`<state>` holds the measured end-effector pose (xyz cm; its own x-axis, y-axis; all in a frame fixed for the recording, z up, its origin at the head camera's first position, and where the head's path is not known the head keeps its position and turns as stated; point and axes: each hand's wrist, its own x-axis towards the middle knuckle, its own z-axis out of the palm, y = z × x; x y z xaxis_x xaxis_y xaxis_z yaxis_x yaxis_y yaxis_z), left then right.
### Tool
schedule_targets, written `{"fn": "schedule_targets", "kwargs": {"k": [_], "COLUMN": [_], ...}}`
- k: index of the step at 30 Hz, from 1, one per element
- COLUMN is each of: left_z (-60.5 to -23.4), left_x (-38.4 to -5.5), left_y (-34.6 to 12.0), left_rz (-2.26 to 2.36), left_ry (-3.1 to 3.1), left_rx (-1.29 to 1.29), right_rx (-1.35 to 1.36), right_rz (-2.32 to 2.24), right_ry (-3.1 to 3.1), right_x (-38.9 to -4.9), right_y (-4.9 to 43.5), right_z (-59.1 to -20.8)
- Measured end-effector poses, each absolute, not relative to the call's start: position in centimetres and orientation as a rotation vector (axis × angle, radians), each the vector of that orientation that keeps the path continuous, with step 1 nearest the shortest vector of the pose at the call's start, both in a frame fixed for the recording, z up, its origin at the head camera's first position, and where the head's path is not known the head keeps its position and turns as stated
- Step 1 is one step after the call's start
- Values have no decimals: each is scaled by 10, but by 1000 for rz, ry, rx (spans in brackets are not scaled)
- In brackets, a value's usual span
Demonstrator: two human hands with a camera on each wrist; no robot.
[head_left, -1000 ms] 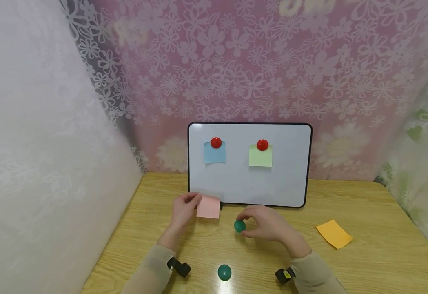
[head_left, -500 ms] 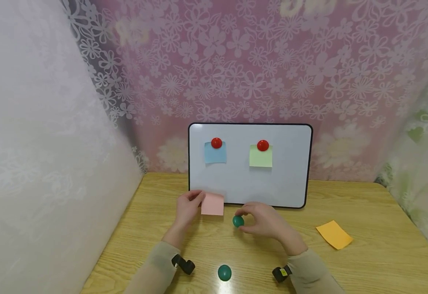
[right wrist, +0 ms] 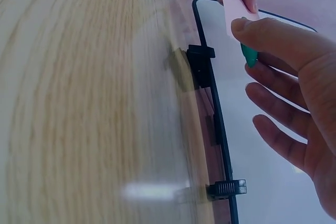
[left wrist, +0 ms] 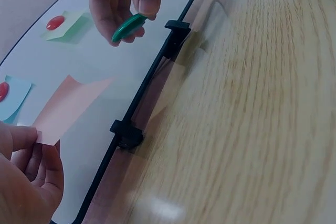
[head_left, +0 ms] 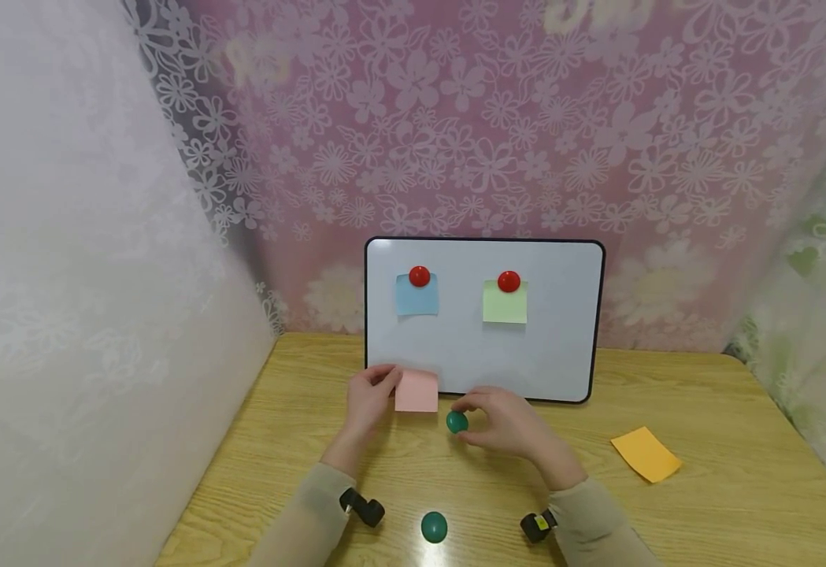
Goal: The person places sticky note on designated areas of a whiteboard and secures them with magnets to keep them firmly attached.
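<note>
My left hand (head_left: 368, 399) pinches a pink sticky note (head_left: 416, 392) by its left edge, in front of the lower left of the whiteboard (head_left: 455, 354). To the right of the note, my right hand (head_left: 508, 421) grips a round green magnet (head_left: 457, 422) between thumb and fingers. In the left wrist view the magnet (left wrist: 129, 28) is tilted and apart from the pink note (left wrist: 65, 109). The right wrist view has my thumb covering part of the magnet (right wrist: 249, 54). On the board, red magnets (head_left: 419, 276) hold a blue note (head_left: 416, 298) and a green note (head_left: 505, 305).
A second green magnet (head_left: 435, 527) lies on the wooden table (head_left: 724, 409) near the front. An orange sticky note (head_left: 646, 454) lies at the right. Black clips (right wrist: 228, 188) sit on the board's lower edge. A floral curtain (head_left: 483, 118) hangs behind.
My left hand has moved the pink note right and slightly up, toward the board. The right hand has shifted the green magnet slightly left and up, so both are closer together.
</note>
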<state>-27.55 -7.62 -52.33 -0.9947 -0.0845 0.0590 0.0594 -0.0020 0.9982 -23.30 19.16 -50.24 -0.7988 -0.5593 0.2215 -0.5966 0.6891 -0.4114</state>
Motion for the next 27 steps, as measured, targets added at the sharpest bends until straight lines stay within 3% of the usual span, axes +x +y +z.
{"fn": "schedule_targets", "kwargs": {"k": [27], "left_z": [-523], "left_x": [-283], "left_y": [-64], "left_rz": [-2151], "left_ry": [-2099], "left_rx": [98], "right_rx": [773], "right_rz": [713], "right_ry": [-2615], "right_x": [-246], "right_y": [167], "right_z": [-505]}}
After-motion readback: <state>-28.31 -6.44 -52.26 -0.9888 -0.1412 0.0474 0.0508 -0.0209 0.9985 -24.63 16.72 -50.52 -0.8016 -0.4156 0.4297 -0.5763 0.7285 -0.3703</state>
